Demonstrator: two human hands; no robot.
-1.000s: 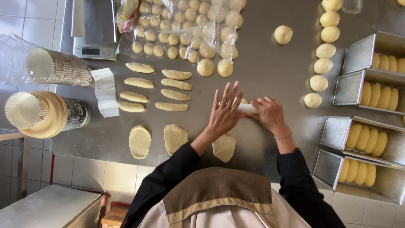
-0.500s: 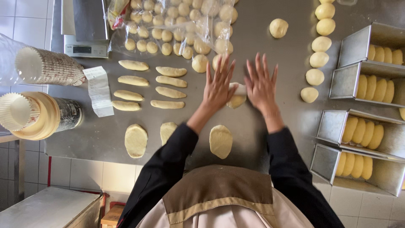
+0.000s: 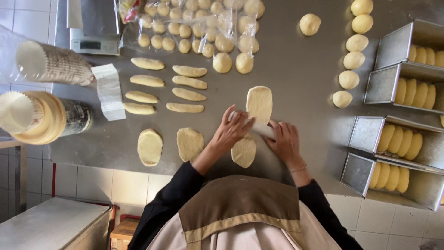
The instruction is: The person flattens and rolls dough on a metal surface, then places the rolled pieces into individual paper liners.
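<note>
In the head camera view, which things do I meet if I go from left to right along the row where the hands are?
Stacked paper cups → flattened dough oval → second oval → left hand → rolling pin → right hand → loaf tins with dough.
</note>
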